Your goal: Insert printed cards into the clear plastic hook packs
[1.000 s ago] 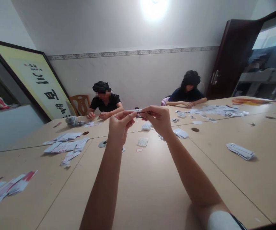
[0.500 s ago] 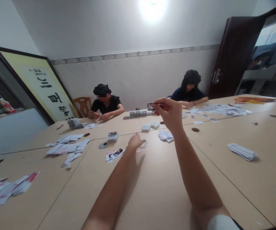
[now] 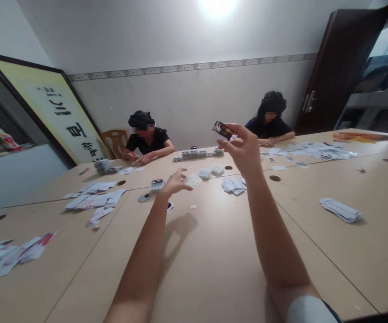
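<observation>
In the head view, my right hand (image 3: 244, 146) is raised above the table, pinching a small black printed card (image 3: 222, 130) between thumb and fingers. My left hand (image 3: 175, 183) is lower and to the left, its thumb and fingers around the edge of a translucent plastic tray (image 3: 193, 180) held over the tabletop. A stack of similar trays (image 3: 205, 173) stands just beyond it, beside a pile of clear pieces (image 3: 218, 170). Left of my left hand is a tray stack (image 3: 157, 184) with a dark printed top. Below that hand lies a small red-edged label (image 3: 193, 206).
Two people sit across the table (image 3: 234, 251). White paper slips (image 3: 233, 186) lie near my right forearm, with another bundle (image 3: 340, 210) farther right. More papers (image 3: 94, 199) spread on the left. A row of packed stacks (image 3: 194, 154) stands at the far side.
My left hand has lifted the translucent tray off the table and moved slightly left and up. My right hand has risen a little, tilting the black card.
</observation>
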The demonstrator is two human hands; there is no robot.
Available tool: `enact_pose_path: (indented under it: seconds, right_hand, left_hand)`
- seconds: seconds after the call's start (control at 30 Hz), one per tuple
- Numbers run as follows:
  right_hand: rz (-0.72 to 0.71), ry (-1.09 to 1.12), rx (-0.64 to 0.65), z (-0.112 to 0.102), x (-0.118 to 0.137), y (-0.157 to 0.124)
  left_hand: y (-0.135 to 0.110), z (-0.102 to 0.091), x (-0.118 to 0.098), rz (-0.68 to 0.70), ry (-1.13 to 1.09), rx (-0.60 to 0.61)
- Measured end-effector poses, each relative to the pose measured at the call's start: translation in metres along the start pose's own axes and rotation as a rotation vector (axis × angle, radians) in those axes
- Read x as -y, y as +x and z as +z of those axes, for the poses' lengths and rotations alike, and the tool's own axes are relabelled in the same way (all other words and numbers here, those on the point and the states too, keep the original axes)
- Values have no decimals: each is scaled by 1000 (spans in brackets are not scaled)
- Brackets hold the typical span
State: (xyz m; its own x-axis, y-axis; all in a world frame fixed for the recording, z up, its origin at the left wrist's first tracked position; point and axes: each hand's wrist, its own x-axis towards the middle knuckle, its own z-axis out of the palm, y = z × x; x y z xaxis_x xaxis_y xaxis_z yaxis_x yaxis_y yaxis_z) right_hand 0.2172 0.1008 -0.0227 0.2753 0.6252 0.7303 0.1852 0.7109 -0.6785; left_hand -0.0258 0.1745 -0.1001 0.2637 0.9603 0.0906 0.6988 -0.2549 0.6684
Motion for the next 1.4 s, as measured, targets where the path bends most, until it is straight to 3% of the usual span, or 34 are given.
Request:
enact_pose_path:
  seconds: [0.13,0.27,0.4,0.53,0.67,0.8,1.0,1.1,1.23,1.4]
  right_hand:
    - [92,-3,111,20,-10,-6]
    - [111,-36,237,36,-9,-17]
    - [156,36,328,40,-1,-25]
    - [201,216,318,37,6,-27]
    - [236,322,336,32,10,-26]
    - [268,368,346,32,13,-25]
    - [262,396,255,44,14,-33]
    - [224,362,182,50,14,-37]
    - [222,378,277,48,17,-36]
    - [197,446,323,41,19,-30]
  left_hand:
    - [-33,-38,-34,223,-106,27]
    - [-68,-56,-61,450,-119,74]
    - [-87,-65,-70,545,-120,44]
    - [-96,-73,-69,608,-327,35]
    - [-101,-78,-69,618,-620,6]
    - [-100,-77,-73,635,-745,-135]
    - [-88,-66,-80,365,-852,-382]
    - [-85,-60,-81,264,-829,-349]
    - [-84,-57,-82,282,-802,-322]
    - [-84,-52,-85,339,-854,-196]
